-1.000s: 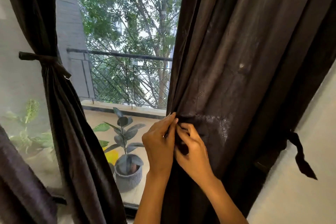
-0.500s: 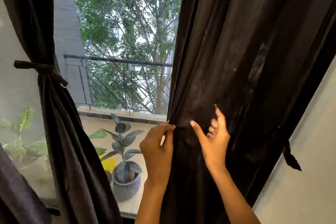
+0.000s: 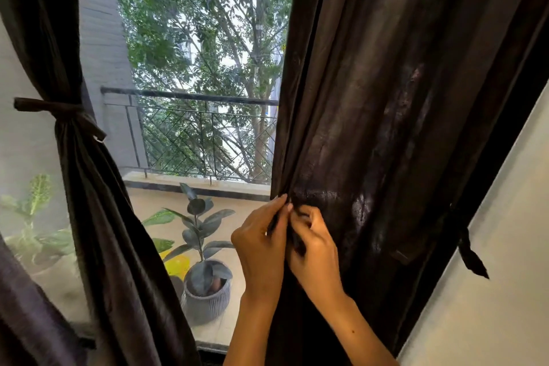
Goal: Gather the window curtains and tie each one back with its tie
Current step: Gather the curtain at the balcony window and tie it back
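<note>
Though fingertips hide in folds, left hand (image 3: pixel 261 246) and right hand (image 3: pixel 316 255) pinch the right curtain (image 3: pixel 386 128).

Both forearms are raised from below and angled toward each other; the left hand (image 3: pixel 261 249) is held upright, its fingers curled and its fingertips pinched together at the top; the right hand (image 3: pixel 316 258) is pressed against it, knuckles outward, fingers bent inward just beside the left fingertips.
</note>
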`<control>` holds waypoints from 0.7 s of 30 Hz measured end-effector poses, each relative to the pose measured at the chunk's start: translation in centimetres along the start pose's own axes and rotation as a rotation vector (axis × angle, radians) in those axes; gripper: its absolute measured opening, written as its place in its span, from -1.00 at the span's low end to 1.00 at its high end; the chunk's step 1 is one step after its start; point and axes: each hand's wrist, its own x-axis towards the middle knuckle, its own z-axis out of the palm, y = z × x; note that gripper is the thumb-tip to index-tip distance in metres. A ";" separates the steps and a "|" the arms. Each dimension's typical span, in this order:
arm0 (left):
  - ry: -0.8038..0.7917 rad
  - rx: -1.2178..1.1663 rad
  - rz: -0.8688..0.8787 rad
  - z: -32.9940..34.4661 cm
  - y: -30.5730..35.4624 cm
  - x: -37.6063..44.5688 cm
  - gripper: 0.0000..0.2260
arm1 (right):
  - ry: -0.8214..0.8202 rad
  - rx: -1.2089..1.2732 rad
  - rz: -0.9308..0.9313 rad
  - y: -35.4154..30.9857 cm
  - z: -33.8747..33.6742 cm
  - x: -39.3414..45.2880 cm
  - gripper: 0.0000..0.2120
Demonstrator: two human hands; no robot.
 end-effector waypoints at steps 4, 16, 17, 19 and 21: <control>0.045 -0.034 -0.051 -0.5 -0.3 0.4 -0.85 | 0.317 -0.009 0.103 2.0 -1.4 0.6 -0.45; -0.005 0.051 0.053 0.3 -0.3 -0.5 -0.82 | 0.553 -0.023 0.153 2.1 -1.7 1.5 -0.83; -0.004 0.049 0.064 0.3 -0.3 -0.5 -0.80 | 0.535 -0.091 0.108 1.8 -1.3 1.0 -0.93; -0.014 0.051 0.090 0.5 -0.1 -0.7 -0.79 | 0.433 -0.168 0.124 0.8 -0.6 0.4 -0.85; -0.031 0.056 0.116 0.8 0.0 -0.9 -0.78 | 0.313 -0.178 0.123 -0.1 -0.4 0.1 -0.75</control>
